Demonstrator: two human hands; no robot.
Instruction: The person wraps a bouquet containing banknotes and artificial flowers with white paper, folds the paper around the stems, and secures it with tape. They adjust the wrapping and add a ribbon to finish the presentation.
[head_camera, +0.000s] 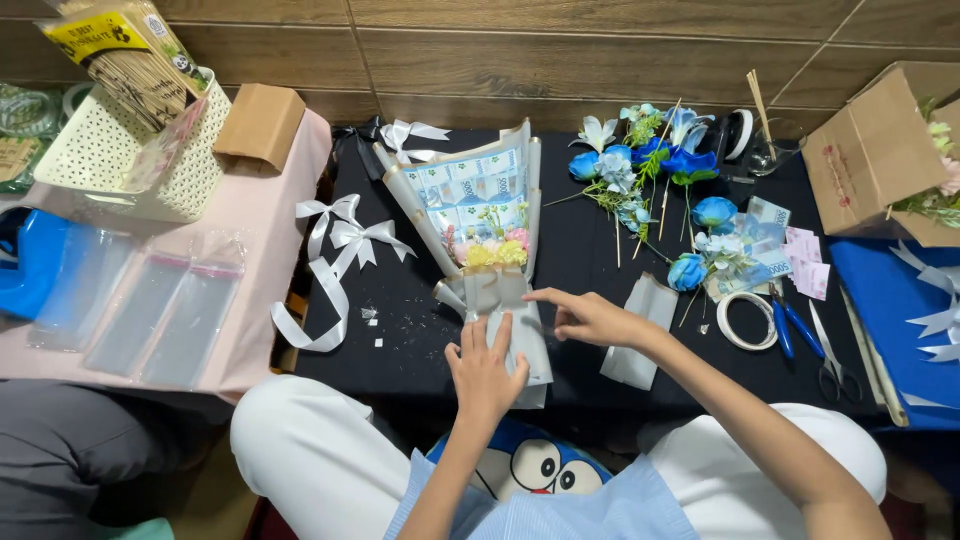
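A wrapped bouquet (480, 210) lies on the black table (400, 330), its grey paper cone holding folded blue banknotes and small yellow and pink flowers. A grey ribbon bow (487, 288) is tied round its neck. My left hand (487, 372) rests flat on the bouquet's lower stem wrap, fingers spread. My right hand (590, 318) hovers just right of the bow, index finger pointing at it, holding nothing.
White ribbon bows (345, 240) lie left of the bouquet. Blue artificial roses (660, 165) with sticks, loose banknotes (765, 225), a tape roll (747, 320) and blue-handled scissors (795, 325) sit right. A cardboard box (875, 150) stands far right; a white basket (140, 150) and clear plastic sleeves (150, 300) are left.
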